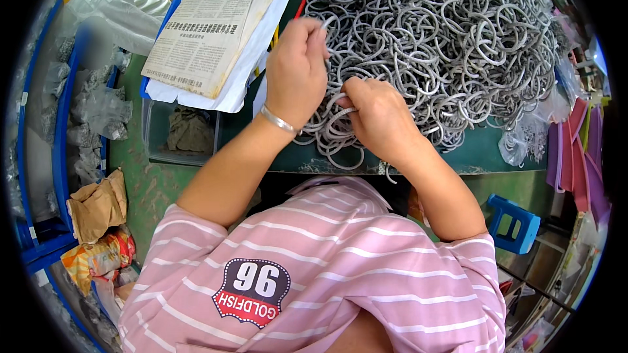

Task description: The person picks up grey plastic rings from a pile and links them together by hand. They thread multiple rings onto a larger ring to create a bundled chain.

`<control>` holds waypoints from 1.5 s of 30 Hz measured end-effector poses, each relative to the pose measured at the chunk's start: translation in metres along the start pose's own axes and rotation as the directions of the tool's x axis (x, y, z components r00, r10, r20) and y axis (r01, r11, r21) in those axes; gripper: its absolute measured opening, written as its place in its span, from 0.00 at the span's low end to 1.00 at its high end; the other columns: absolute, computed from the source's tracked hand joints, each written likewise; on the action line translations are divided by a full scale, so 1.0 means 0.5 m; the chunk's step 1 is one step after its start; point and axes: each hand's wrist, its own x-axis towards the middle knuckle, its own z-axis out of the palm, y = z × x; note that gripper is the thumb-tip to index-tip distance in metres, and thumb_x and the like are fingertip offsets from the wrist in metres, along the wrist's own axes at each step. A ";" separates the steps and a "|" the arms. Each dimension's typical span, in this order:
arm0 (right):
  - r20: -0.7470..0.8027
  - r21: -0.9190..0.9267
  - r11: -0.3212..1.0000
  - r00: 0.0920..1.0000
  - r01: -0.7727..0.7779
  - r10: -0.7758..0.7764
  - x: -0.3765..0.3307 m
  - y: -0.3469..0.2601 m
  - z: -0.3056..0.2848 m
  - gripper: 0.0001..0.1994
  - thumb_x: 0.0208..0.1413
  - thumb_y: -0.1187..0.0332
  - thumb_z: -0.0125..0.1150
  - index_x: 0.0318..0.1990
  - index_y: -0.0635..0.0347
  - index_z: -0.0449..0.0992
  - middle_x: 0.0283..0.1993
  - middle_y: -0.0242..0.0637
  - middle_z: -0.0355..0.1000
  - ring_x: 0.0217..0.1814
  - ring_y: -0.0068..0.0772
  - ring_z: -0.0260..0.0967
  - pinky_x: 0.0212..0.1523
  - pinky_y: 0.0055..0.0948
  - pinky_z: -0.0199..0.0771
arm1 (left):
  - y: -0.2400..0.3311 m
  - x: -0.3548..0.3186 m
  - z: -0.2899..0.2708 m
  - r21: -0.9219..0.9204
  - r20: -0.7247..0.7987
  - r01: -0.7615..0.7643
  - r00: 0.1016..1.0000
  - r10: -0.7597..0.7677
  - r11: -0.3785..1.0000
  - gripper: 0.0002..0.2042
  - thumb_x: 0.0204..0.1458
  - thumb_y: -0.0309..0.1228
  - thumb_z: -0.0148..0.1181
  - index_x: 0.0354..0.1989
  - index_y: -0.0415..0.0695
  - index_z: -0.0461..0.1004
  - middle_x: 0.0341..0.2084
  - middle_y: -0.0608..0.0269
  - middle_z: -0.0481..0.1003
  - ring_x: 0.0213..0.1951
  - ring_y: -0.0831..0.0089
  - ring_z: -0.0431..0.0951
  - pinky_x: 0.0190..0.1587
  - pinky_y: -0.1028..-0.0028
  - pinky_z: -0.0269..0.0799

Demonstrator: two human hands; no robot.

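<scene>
While my right hand [383,116] pinches a thin, grey, metallic-looking ring [340,114] near frame centre, at the lower left of the heap [438,46], my left hand [299,70] curls above, contents unclear. Probably light, stiff; best gripped by its rim.

In the frame's upper right, a heap of grey rings [445,46] covered much of the green desk [481,159]. Near the centre, the right hand [381,116] pinched a ring [340,97] at the heap's left edge; the left hand [297,72], fingers curled, was raised just beside it, its grip unclear. A newspaper [209,26] lay at upper left, above a clear bin [154,149] holding a cloth [191,132]. A blue stool [527,223] stood at lower right.
</scene>
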 end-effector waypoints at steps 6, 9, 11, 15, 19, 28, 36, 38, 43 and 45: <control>0.022 0.225 0.944 0.970 -0.243 0.244 0.007 -0.041 -0.036 0.04 0.50 0.76 0.55 0.27 0.66 0.67 0.24 0.53 0.71 0.29 0.59 0.70 0.29 0.48 0.70 | 0.015 0.074 -0.005 0.100 0.171 -0.181 0.972 0.163 0.978 0.07 0.54 0.28 0.56 0.35 0.38 0.76 0.23 0.57 0.76 0.24 0.71 0.74 0.30 0.76 0.69; 0.052 0.237 0.958 0.987 -0.161 0.153 0.003 -0.048 -0.038 0.02 0.52 0.79 0.54 0.31 0.68 0.67 0.25 0.55 0.69 0.29 0.58 0.70 0.28 0.41 0.69 | -0.013 0.069 -0.015 0.191 0.488 0.079 0.857 -0.164 0.978 0.09 0.53 0.30 0.58 0.37 0.37 0.76 0.24 0.61 0.76 0.26 0.75 0.73 0.32 0.76 0.69; 0.187 0.081 0.970 0.959 -0.231 0.213 0.009 -0.051 -0.045 0.04 0.51 0.78 0.56 0.31 0.68 0.68 0.26 0.57 0.69 0.31 0.61 0.69 0.28 0.44 0.68 | -0.025 0.048 -0.020 0.157 0.551 0.246 0.782 -0.292 0.956 0.10 0.53 0.30 0.58 0.38 0.37 0.76 0.24 0.63 0.76 0.27 0.78 0.73 0.32 0.76 0.69; 0.289 0.086 0.961 0.930 -0.263 0.228 0.025 -0.030 -0.069 0.06 0.48 0.76 0.59 0.31 0.68 0.69 0.27 0.55 0.71 0.33 0.58 0.71 0.31 0.43 0.69 | 0.015 0.035 -0.054 -0.089 0.477 0.300 0.850 -0.224 0.950 0.11 0.52 0.24 0.58 0.44 0.39 0.76 0.21 0.76 0.69 0.25 0.87 0.65 0.29 0.84 0.63; 0.431 -0.075 0.986 0.887 -0.147 0.165 0.043 -0.039 -0.074 0.05 0.44 0.80 0.56 0.31 0.69 0.70 0.29 0.56 0.72 0.34 0.57 0.73 0.35 0.44 0.72 | 0.029 0.032 -0.086 -0.168 0.479 0.314 0.854 -0.201 0.934 0.12 0.51 0.22 0.58 0.45 0.41 0.76 0.21 0.80 0.64 0.25 0.90 0.60 0.27 0.86 0.57; 0.389 -0.195 0.981 0.919 0.019 0.059 0.039 -0.045 -0.067 0.06 0.42 0.82 0.54 0.32 0.69 0.69 0.31 0.54 0.71 0.37 0.52 0.73 0.38 0.41 0.75 | -0.025 -0.067 -0.113 0.073 0.451 0.437 0.787 -0.420 0.897 0.04 0.47 0.19 0.57 0.30 0.38 0.69 0.21 0.67 0.69 0.25 0.80 0.69 0.29 0.79 0.65; 0.115 0.018 0.997 0.991 -0.070 0.067 -0.010 -0.005 -0.055 0.07 0.44 0.80 0.58 0.33 0.65 0.70 0.31 0.47 0.68 0.34 0.53 0.69 0.34 0.42 0.71 | -0.052 -0.131 -0.101 0.137 0.510 0.145 0.838 -0.195 0.980 0.12 0.38 0.21 0.67 0.25 0.38 0.66 0.25 0.58 0.67 0.25 0.64 0.69 0.29 0.71 0.67; 0.025 0.178 0.980 0.996 -0.089 0.086 -0.024 0.008 -0.055 0.07 0.46 0.79 0.60 0.35 0.67 0.72 0.30 0.49 0.70 0.33 0.52 0.69 0.33 0.38 0.70 | -0.049 -0.139 -0.094 0.145 0.546 0.109 0.820 -0.171 0.984 0.15 0.38 0.24 0.70 0.29 0.38 0.67 0.33 0.60 0.67 0.29 0.69 0.69 0.30 0.74 0.68; -0.064 0.376 0.833 0.885 -0.407 0.461 -0.029 0.005 -0.039 0.04 0.50 0.80 0.54 0.34 0.68 0.71 0.30 0.50 0.70 0.34 0.53 0.69 0.35 0.38 0.70 | -0.049 -0.139 -0.085 0.174 0.577 -0.021 0.813 -0.085 0.984 0.16 0.36 0.23 0.70 0.31 0.37 0.69 0.32 0.57 0.67 0.31 0.64 0.70 0.34 0.71 0.68; -0.226 0.223 0.945 0.930 -0.241 0.290 -0.026 0.020 -0.015 0.03 0.49 0.81 0.53 0.32 0.68 0.70 0.30 0.50 0.70 0.36 0.55 0.69 0.37 0.40 0.70 | -0.052 -0.139 -0.095 0.194 0.594 -0.142 0.804 -0.001 0.971 0.15 0.35 0.23 0.70 0.30 0.37 0.69 0.32 0.56 0.67 0.33 0.61 0.70 0.34 0.70 0.68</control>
